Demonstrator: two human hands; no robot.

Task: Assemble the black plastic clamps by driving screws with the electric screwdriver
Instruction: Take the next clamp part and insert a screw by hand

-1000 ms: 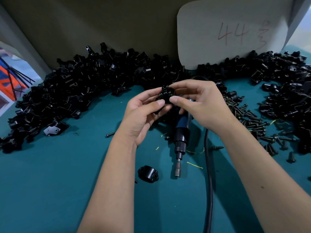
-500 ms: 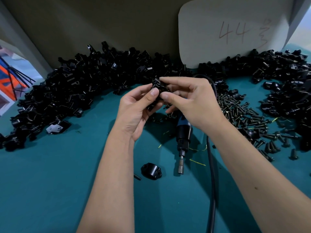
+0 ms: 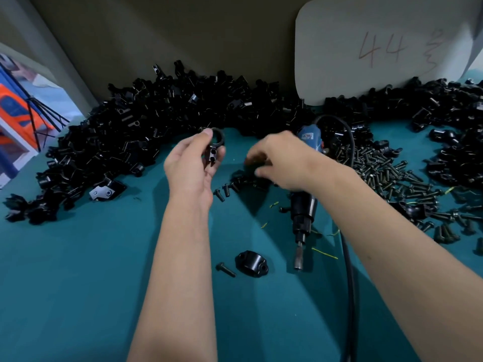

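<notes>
My left hand (image 3: 193, 163) holds a black ring-shaped clamp (image 3: 216, 145) upright above the teal mat, thumb on its top and fingers behind it. My right hand (image 3: 279, 160) is blurred, low over a small cluster of loose screws (image 3: 227, 190), its fingers curled down; whether it holds anything I cannot tell. The blue and black electric screwdriver (image 3: 303, 202) lies on the mat under my right wrist, bit toward me. A black clamp half (image 3: 251, 263) and a single screw (image 3: 225, 269) lie nearer to me.
A long heap of black clamp parts (image 3: 162, 126) curves along the back wall and round to the right. A spread of dark screws (image 3: 392, 176) lies right of the screwdriver. The black cord (image 3: 349, 283) runs toward me. A white board (image 3: 379, 48) leans on the wall.
My hands have come apart. The left keeps the clamp and has shifted left; the right has let go of it and dropped toward the loose screws on the mat.
</notes>
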